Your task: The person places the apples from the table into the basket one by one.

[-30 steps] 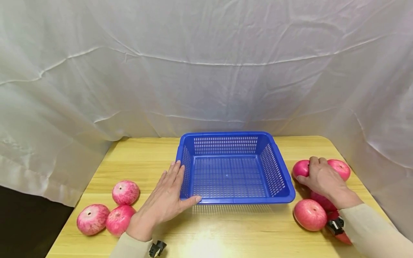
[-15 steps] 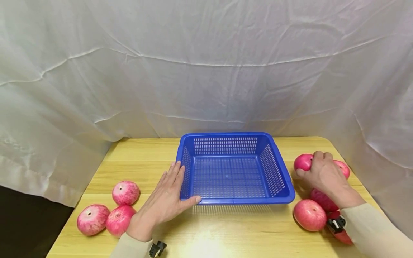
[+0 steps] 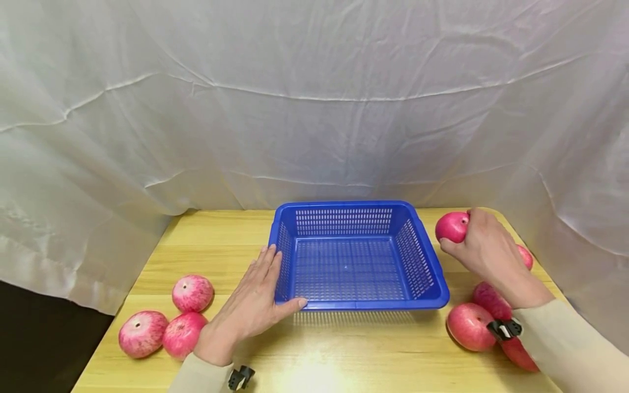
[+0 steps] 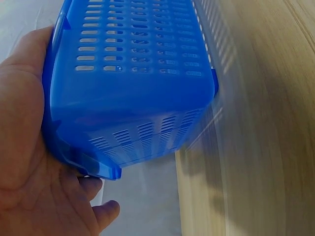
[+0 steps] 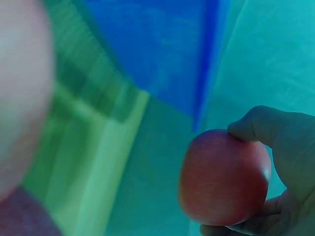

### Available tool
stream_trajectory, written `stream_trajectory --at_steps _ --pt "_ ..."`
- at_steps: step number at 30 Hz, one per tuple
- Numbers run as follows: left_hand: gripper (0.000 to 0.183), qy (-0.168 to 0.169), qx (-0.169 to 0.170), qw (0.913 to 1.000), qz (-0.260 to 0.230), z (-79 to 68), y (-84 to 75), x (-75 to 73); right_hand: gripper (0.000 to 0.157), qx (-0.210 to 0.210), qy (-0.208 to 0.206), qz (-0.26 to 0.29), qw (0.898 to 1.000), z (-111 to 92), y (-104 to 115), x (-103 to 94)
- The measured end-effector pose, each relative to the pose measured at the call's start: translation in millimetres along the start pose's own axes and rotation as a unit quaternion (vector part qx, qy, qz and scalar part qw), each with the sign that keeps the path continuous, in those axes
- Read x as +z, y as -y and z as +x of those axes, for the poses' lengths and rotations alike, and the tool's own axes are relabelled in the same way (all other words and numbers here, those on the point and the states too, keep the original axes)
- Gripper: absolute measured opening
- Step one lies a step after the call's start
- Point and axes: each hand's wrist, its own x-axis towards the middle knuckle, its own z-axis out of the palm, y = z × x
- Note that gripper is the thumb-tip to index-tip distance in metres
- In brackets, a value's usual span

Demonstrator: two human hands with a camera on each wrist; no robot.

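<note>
A blue plastic basket (image 3: 349, 267) with slotted walls stands on the wooden table. My left hand (image 3: 250, 305) rests on its near left corner, fingers straight along the left rim and thumb on the front rim. The left wrist view shows the palm (image 4: 29, 142) against the basket's rim. At the right, my right hand (image 3: 491, 256) grips a red apple (image 3: 451, 227) between thumb and fingers, beside the basket's far right corner. In the right wrist view the held apple (image 5: 224, 179) is above the table, with the fingers curled round its far side.
Several apples lie at the right under my right arm, including a pink one (image 3: 472, 326) and a partly hidden one (image 3: 524, 256). Three streaked apples, one of them nearest the basket (image 3: 192, 293), sit at the left. A pale curtain (image 3: 314, 109) hangs behind the table (image 3: 344, 349).
My right hand has lifted the apple off the right-hand group and moved it up and slightly left, towards the basket. The left hand and the basket have stayed put.
</note>
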Motion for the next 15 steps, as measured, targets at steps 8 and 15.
stream_trajectory --at_steps 8,15 --pt "0.119 0.000 -0.001 1.0000 -0.001 0.6 0.6 -0.6 0.070 -0.027 0.011 0.017 0.999 6.5 46.9 -12.7" --pt "0.117 -0.006 0.009 0.9999 -0.001 -0.1 1.9 -0.1 0.067 -0.057 0.031 0.033 0.997 11.8 81.8 -6.6"
